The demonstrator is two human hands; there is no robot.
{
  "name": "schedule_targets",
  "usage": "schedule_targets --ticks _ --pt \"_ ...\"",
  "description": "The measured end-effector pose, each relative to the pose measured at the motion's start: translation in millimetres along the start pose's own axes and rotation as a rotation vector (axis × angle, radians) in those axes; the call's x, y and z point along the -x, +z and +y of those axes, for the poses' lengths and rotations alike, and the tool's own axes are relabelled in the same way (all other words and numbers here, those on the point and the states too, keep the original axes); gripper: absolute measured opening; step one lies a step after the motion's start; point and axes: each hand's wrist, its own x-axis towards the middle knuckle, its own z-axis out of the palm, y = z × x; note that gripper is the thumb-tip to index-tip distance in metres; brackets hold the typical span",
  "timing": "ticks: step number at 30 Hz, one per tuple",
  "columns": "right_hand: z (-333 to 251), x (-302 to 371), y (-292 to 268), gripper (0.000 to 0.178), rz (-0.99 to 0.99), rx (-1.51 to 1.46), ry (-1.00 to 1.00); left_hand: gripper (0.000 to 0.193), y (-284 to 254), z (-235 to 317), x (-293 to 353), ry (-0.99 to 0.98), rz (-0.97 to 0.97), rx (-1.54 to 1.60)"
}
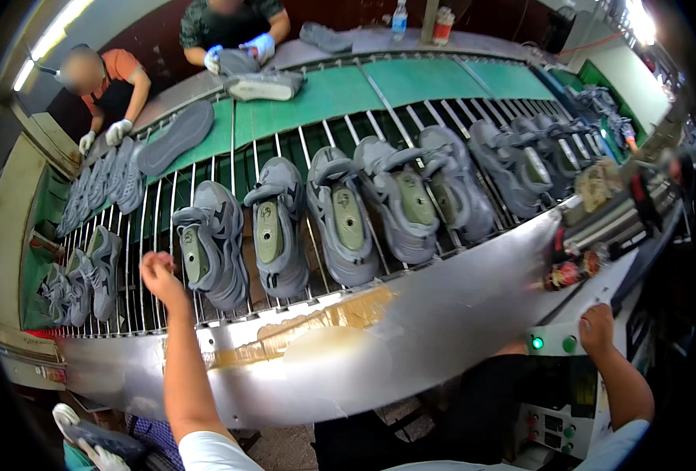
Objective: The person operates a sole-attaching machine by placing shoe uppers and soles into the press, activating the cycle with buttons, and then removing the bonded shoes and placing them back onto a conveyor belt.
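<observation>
My left hand [162, 276] reaches over the metal rod rack [153, 302], its fingers loosely bent and apart, with nothing seen in them. It is just left of a grey sneaker [221, 251] with a green insole, and I see a gap between them. More grey sneakers, such as the shoe [346, 216] in the middle, stand in a row to the right, toes pointing away. At the right, my right hand [597, 328] is curled at the edge of a pale machine panel [552, 341]. Whatever its fingers may hold is hidden.
A steel ledge [434, 314] with brown tape borders the rack. Across the green belt [316, 98], a gloved person holds a shoe [240, 63]; another gloved person [116, 82] works at far left. Gloved hands with a dark shoe [100, 439] show at lower left.
</observation>
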Motion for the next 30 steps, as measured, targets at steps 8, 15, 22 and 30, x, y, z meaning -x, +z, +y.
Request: schedule_targets --ticks 8,15,22,30 --pt "4.7 -7.5 3.6 0.003 -0.152 0.012 -0.035 0.058 78.7 -41.2 -195.6 0.276 -0.148 -0.897" --pt "-1.0 -16.8 8.2 0.007 -0.201 0.140 0.094 0.077 145.0 -62.6 -252.9 0.581 -0.276 -1.444" --pt "-5.4 -2.3 21.9 0.007 -0.156 0.238 0.298 0.097 184.6 -89.3 -304.6 0.634 -0.352 -1.752" --pt "1.5 9.3 33.5 0.007 -0.102 0.320 0.412 0.092 182.0 -124.6 -342.0 0.800 -0.352 -1.637"
